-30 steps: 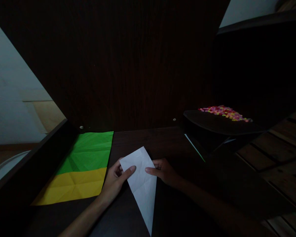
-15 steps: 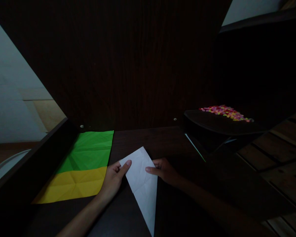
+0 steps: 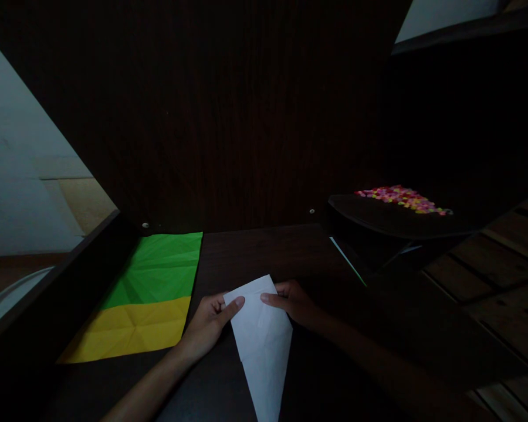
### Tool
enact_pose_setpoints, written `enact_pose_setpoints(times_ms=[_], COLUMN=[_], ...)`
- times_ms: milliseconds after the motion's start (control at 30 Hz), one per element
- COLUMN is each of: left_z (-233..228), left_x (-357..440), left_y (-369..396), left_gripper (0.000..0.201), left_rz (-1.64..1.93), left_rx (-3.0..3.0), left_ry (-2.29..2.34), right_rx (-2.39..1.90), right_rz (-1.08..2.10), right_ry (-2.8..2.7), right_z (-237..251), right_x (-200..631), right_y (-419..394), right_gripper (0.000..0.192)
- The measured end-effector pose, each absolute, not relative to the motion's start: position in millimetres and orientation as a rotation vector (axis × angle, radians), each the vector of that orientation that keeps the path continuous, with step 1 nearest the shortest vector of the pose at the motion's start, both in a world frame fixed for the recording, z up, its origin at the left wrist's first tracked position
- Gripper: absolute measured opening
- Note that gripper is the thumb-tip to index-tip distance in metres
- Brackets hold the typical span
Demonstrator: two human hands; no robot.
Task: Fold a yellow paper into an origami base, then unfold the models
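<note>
A folded sheet of white paper [image 3: 264, 346], shaped like a kite, hangs between my two hands over the dark wooden surface. Its narrow point runs down past the lower edge of the view. My left hand [image 3: 213, 319] pinches the upper left corner, thumb on top and fingers behind. On the upper right edge, my right hand [image 3: 293, 302] grips the paper in the same way. The fingertips behind the sheet are hidden. Left of my left hand lies creased paper, green [image 3: 162, 266] at the far part and yellow [image 3: 132, 331] at the near part.
A dark upright panel [image 3: 246, 117] closes off the back. At the right, a curved dark shelf [image 3: 378, 220] bears a heap of small pink, red and yellow pieces [image 3: 405, 199]. Beneath it lies a thin pale-green strip [image 3: 347, 261]. A raised board [image 3: 70, 264] borders the left side.
The white paper has turned slightly, and its top has shifted down and to the right. My left hand has moved right, nearer to my right hand, which stays almost in place.
</note>
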State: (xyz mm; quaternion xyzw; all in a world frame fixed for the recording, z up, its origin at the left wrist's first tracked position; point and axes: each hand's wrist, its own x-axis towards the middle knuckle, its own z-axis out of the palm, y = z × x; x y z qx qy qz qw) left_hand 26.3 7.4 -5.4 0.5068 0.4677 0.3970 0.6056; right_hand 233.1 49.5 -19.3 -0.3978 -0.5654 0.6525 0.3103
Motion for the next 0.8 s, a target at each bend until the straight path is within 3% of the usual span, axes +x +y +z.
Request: enact_pose_setpoints(times_ms=[433, 800], left_z=[-6.9, -7.7], left_x=[24.3, 25.5], left_y=[5.7, 7.2], left_gripper=[0.038, 0.041], left_rz=[0.778, 0.877], left_rx=[1.266, 1.225], left_ry=[1.019, 1.054], right_rx=[-1.113, -1.028], right_rz=[1.566, 1.644], right_ry=[-1.509, -1.436], right_z=[-22.6, -26.3], right_x=[234.8, 235.3], right_y=[55.6, 55.0], right_gripper=[0.052, 0.043])
